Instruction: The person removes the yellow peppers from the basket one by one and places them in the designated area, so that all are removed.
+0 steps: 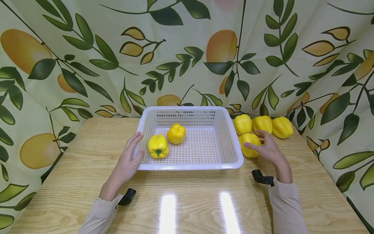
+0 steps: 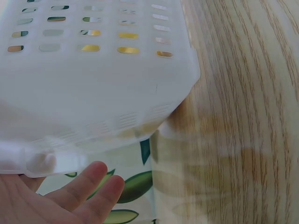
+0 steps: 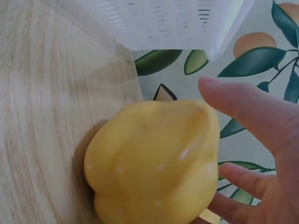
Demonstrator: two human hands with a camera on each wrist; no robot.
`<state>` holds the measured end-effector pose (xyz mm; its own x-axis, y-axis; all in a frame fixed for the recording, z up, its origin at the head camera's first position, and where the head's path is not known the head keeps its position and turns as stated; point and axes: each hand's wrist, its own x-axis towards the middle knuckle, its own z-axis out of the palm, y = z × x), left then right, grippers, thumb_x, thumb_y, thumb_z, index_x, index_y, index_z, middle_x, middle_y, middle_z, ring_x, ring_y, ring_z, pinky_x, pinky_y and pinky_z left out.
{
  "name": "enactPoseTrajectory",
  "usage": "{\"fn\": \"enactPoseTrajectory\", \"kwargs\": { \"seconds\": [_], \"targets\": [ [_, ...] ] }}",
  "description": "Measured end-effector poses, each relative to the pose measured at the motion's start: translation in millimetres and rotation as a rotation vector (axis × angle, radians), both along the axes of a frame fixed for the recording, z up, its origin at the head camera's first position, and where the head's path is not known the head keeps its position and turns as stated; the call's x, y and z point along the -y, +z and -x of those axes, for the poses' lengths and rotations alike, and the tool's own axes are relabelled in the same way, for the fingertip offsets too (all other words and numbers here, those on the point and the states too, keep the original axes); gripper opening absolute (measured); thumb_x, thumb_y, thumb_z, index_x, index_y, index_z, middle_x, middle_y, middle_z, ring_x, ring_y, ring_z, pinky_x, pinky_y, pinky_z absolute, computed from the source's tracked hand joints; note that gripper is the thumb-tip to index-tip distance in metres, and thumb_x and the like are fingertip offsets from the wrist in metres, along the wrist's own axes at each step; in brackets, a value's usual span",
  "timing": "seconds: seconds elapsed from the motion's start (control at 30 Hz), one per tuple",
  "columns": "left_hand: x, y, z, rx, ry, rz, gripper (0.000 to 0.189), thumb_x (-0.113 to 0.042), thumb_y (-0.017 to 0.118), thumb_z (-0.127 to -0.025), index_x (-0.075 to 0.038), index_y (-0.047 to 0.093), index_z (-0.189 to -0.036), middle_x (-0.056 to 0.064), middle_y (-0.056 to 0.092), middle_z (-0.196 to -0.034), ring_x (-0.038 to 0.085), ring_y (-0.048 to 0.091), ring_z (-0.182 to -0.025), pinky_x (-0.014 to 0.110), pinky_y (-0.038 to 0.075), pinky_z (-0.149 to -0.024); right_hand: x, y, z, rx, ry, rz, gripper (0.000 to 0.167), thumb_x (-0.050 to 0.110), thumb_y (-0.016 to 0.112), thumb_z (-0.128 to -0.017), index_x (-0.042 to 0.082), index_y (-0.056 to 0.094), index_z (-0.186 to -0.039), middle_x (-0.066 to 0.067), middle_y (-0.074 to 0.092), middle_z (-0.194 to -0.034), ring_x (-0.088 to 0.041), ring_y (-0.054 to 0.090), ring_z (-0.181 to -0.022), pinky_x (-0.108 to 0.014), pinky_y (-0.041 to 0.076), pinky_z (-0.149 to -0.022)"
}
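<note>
Yellow pepper | pointing direction, long axis: indeterminate | right hand: released, spread alongside | left hand: unclenched, at basket rim

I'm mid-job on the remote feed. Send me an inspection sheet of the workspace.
Surface: pale wood-grain table, with two bright reflections on its near part.
Job's things: white perforated plastic basket holding two blocky yellow bell peppers; four more yellow peppers sit to its right.
Clutter: nothing seen.
Hands: left hand at the basket's left rim; right hand open around the nearest outside pepper, firm grip not shown.
Cables: nothing seen; a black device on each wrist.
Surroundings: white fabric backdrop printed with green leaves and orange fruit.
</note>
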<state>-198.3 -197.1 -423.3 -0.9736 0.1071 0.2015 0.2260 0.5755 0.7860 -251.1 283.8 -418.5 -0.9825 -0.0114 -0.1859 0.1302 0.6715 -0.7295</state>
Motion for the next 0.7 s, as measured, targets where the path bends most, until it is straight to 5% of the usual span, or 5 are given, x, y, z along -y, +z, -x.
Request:
{"fn": "enactPoseTrajectory", "kwargs": {
  "seconds": [0.7],
  "targets": [
    [-0.3,1.6,0.2,0.013,-0.005,-0.007,0.056,-0.009,0.048,-0.098,0.001,0.033,-0.151,0.014,0.019,-0.164,0.04,0.014,-0.153,0.068,0.014,-0.119,9.1,18.4,-7.3,-0.123,0.018,-0.001,0.092,0.043,0.069,-0.091,-0.004,0.019,-0.153,-0.034,0.027,-0.155,-0.056,0.031,-0.136,-0.069,0.033,-0.109]
  ]
}}
